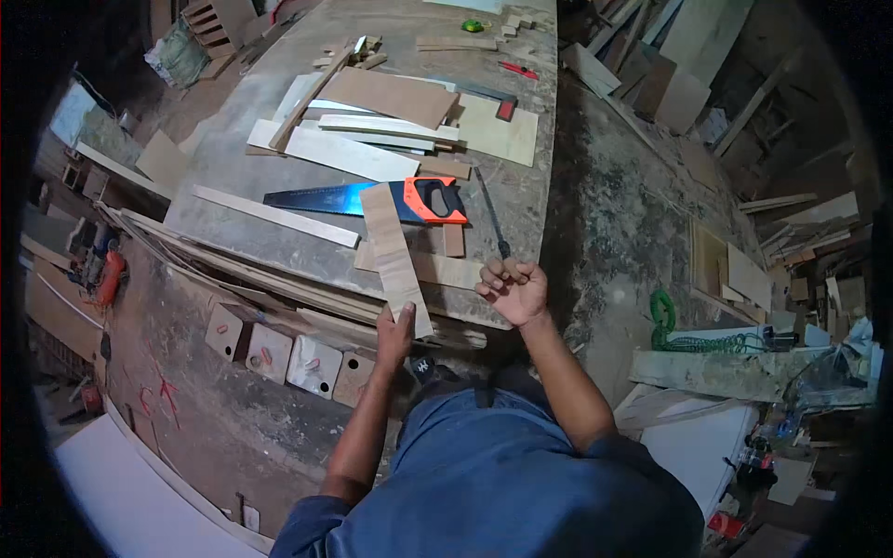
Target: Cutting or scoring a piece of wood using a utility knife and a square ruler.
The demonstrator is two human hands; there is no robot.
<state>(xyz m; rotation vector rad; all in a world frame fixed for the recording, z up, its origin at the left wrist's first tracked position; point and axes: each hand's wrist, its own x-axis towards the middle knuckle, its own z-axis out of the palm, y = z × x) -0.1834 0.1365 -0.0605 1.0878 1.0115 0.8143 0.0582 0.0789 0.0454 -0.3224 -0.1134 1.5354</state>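
Dim, cluttered workshop all round, with a scuffed grey worktop (514, 214) in the middle and offcuts heaped along both sides. Bent over the near edge in a dark blue shirt (502, 474).

Grips a flat strip of wood (391, 242) in the left hand (395, 335), thumb on top, near the lower end. Holds the strip at a slant, lower end jutting past the worktop's near edge, upper end across the blade of a handsaw (335, 199) with an orange and black handle. Cannot tell about contact between strip and saw. Keeps the right hand (516, 290) over the near right corner, half open, fingers loosely curled, just beside the end of a slim dark tool (492, 219).

Left of the saw, a long pale batten (279, 216); beyond, a loose pile of boards with a brown panel (391, 96) on top. To the right of the pile, a square (505, 110) with a red and black stock, over a thin pale sheet (507, 141). Farther off, a red cutter (518, 71) and a green tape measure (473, 26). Below the worktop's left edge, 4 pale squarish pieces (268, 353) in a row. Off to the right, a green coiled hose (662, 316).
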